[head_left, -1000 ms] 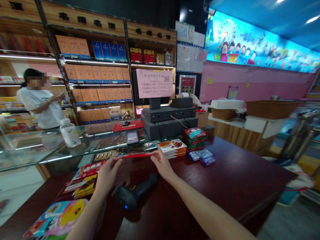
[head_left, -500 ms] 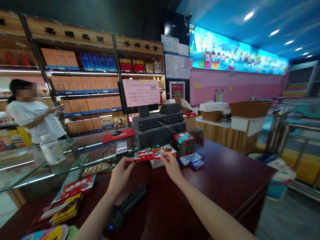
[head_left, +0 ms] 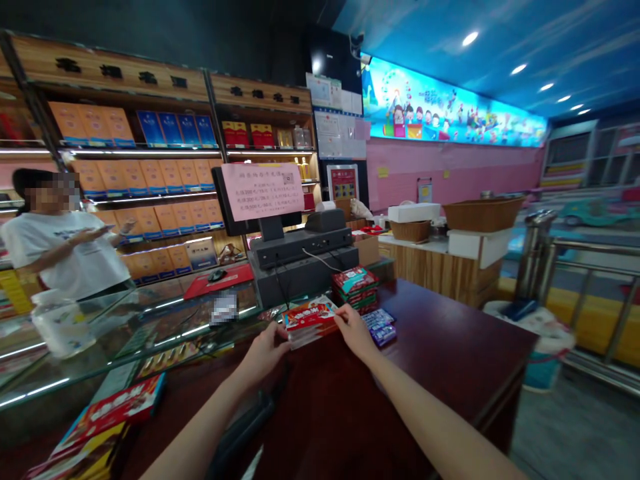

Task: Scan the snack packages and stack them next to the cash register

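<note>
Over the polished dark wood desk (head_left: 440, 347), the outstretched left hand (head_left: 265, 355) and right hand (head_left: 354, 332) pinch opposite ends of a glossy red packet (head_left: 309, 317) between fingers and thumbs.

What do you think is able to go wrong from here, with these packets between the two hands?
The red-and-white packets between the left hand and the right hand look like a loose stack, so they may slip apart. The black barcode scanner lies just under the left forearm and might get knocked. The small blue packets sit close beside the right hand and could be pushed out of place.
</note>
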Demonstrator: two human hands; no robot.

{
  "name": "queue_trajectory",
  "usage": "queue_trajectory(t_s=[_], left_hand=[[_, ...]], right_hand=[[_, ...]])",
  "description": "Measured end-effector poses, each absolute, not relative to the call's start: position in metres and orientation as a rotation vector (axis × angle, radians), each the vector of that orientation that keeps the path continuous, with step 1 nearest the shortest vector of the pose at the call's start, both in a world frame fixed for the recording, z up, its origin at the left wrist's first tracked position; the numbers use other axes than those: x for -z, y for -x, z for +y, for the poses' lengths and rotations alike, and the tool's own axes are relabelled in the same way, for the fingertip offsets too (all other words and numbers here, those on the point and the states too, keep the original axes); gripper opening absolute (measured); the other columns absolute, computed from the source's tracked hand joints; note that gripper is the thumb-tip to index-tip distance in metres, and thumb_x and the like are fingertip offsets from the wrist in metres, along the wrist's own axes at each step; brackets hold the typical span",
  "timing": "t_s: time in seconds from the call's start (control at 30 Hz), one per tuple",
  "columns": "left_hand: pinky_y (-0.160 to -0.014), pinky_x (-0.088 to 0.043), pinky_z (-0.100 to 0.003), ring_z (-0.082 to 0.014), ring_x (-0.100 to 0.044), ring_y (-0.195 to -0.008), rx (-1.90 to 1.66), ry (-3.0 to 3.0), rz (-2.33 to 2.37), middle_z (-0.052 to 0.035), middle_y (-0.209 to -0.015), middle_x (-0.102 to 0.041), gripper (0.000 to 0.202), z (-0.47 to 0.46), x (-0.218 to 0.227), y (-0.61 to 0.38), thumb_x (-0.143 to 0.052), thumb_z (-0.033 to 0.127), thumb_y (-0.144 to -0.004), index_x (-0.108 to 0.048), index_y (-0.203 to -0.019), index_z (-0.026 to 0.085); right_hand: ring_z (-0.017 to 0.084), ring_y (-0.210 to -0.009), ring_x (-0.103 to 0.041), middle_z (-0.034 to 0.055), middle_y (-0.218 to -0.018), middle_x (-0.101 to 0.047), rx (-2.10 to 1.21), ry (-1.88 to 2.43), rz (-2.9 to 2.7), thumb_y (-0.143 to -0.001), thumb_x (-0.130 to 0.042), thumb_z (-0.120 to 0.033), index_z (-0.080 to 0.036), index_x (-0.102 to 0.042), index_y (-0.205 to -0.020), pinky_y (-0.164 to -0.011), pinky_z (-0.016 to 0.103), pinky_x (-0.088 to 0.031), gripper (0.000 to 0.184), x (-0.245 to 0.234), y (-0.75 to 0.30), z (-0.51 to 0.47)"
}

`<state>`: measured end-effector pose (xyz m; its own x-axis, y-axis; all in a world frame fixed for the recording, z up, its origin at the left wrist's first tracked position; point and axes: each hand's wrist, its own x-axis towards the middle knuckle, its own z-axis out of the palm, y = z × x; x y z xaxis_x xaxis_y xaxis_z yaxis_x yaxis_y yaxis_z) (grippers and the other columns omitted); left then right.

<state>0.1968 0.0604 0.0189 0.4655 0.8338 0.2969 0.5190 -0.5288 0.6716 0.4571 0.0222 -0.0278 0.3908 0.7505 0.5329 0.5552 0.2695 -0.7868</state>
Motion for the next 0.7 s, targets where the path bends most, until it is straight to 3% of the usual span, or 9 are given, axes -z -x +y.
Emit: queue_trajectory(t_s=[0.23,0.43,0.7], left_hand=[[-0.084,-0.05,-0.032,-0.0205,-0.068,-0.089,-0.768,-2.243,1.156,-0.0033,-0.094,-0.073,0.012,0.067,-0.016,-0.21,-0.062,0.024,-0.074,-0.057,-0.085,0.023],[-0.09,-0.048,-0.033,-0.0217,-0.066,-0.097,-0.758,-2.27,1.162,-0.0034,-0.096,-0.07,0.015,0.069,-0.019,-0.215,-0.063,0.019,-0.071,-0.057,-0.084,0.023],[-0.095,-0.048,-0.037,-0.0249,-0.067,-0.104,-0.756,-2.235,1.148,-0.0068,-0.103,-0.073,0.027,0.074,-0.011,-0.214,-0.064,0.02,-0.071,-0.061,-0.098,0.022]], right_hand=[[0.027,-0.107,-0.061,0.0081,-0.105,-0.073,-0.127,1.466,-1.303,-0.085,-0.057,-0.022,-0.022,-0.071,-0.095,-0.098,0.042,-0.045,0.017,0.032,-0.465,0.032],[0.028,-0.112,-0.061,0.0083,-0.114,-0.074,-0.108,1.48,-1.336,-0.084,-0.057,-0.017,-0.021,-0.074,-0.107,-0.105,0.044,-0.044,0.029,0.04,-0.466,0.035],[0.029,-0.116,-0.062,0.0098,-0.125,-0.071,-0.106,1.537,-1.38,-0.083,-0.056,-0.015,-0.02,-0.072,-0.119,-0.105,0.044,-0.044,0.04,0.043,-0.466,0.038]])
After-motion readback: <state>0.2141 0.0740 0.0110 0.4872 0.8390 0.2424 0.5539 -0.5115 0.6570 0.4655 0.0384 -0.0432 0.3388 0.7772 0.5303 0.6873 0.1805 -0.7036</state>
